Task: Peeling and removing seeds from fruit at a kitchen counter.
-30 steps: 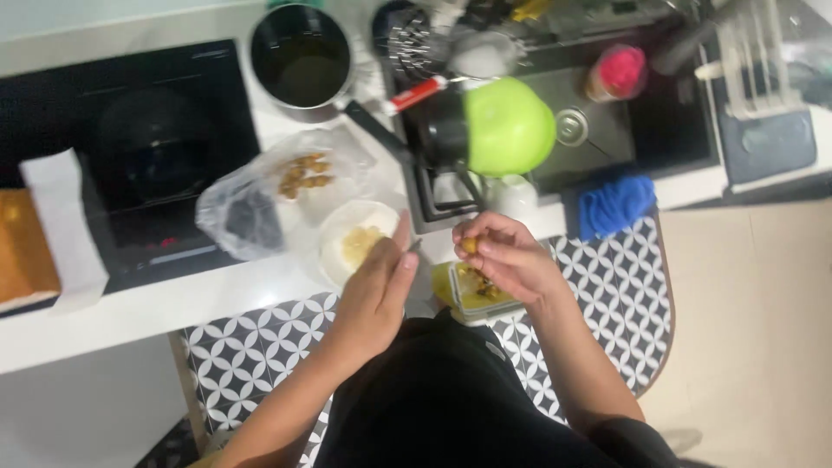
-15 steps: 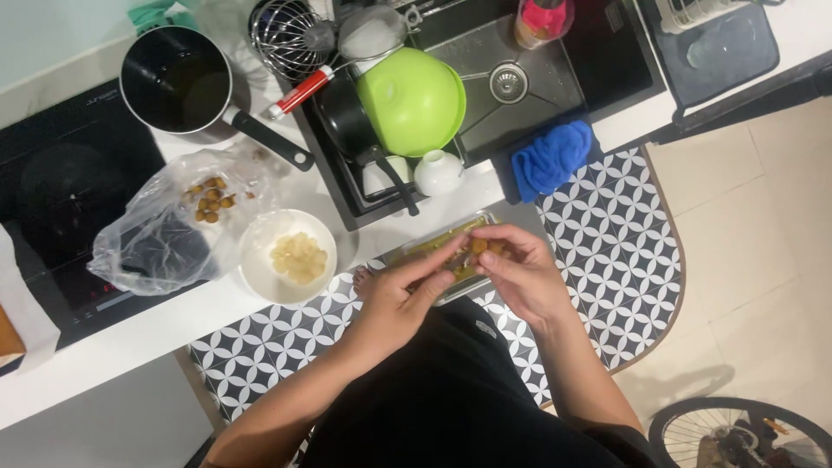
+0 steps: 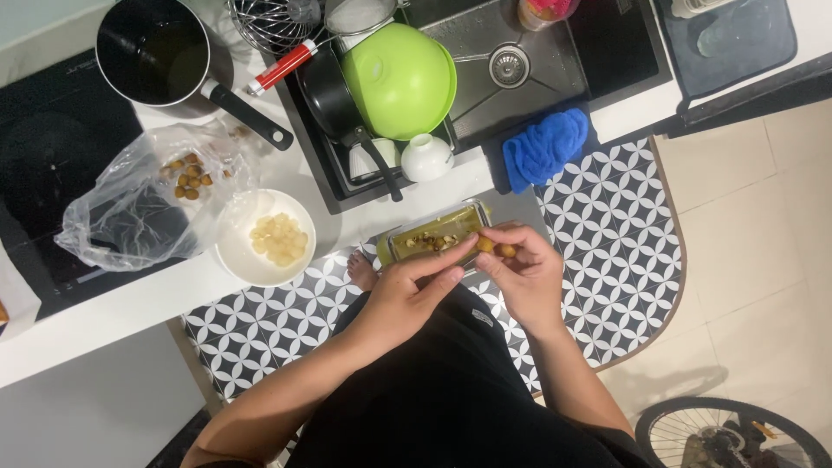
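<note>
Black garment over the lap, bare forearms, one bare foot (image 3: 361, 270).

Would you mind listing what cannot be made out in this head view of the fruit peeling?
- Small brown fruit: mostly covered by the fingertips of the right hand and left hand; its state is unclear.
- Rectangular container: its near rim is hidden behind both hands; the bits inside are too small to identify.
- Plastic bag: crinkled film blurs its dark contents.
- Bicycle wheel: cut off by the bottom edge.
</note>
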